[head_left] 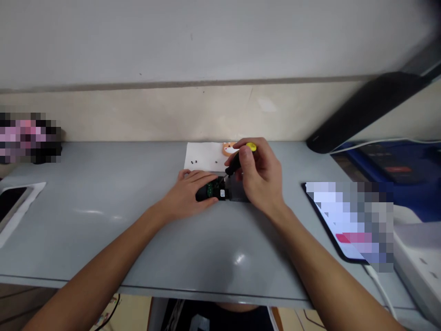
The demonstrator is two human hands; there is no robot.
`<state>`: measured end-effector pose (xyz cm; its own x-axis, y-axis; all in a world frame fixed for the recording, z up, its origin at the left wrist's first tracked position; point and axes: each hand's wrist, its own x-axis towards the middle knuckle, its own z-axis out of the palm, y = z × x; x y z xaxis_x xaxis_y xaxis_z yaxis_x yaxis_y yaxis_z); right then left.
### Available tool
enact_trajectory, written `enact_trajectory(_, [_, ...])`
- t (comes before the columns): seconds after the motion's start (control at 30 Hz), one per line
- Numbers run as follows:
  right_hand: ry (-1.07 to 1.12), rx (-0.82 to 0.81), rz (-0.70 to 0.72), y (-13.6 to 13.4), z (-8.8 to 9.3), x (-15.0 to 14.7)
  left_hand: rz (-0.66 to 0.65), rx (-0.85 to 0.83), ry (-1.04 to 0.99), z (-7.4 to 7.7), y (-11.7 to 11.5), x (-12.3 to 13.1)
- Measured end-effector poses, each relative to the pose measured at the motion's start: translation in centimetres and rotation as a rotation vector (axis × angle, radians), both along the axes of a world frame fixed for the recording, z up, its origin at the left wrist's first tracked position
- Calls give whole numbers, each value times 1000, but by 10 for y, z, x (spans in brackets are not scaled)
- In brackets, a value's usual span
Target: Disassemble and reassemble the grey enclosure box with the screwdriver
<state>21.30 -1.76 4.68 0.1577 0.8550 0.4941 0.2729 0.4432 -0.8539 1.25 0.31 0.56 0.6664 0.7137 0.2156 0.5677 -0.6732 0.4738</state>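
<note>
A black device (222,193) with exposed insides and a green circuit part lies on the grey table. My left hand (188,194) rests over its left end, with thumb and fingers gripping its two long sides. In my right hand (263,177) is a black screwdriver (234,164) with a yellow cap, tilted so that its tip points down into the device. The right part of the device is partly hidden behind my right hand. Just behind, several tiny dark screws lie on a white paper (203,154) beside an orange-and-white cartoon animal shape (228,149).
A lit tablet (339,225) with a white cable lies at the right, near a white power strip (422,257). A black column (358,112) leans at the back right. A phone (12,202) lies on white material at the far left.
</note>
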Motion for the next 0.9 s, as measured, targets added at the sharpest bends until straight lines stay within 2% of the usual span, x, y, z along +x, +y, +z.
enact_trajectory(0.9, [-76, 29, -7, -2, -1, -1, 4, -9, -6, 2, -1, 0])
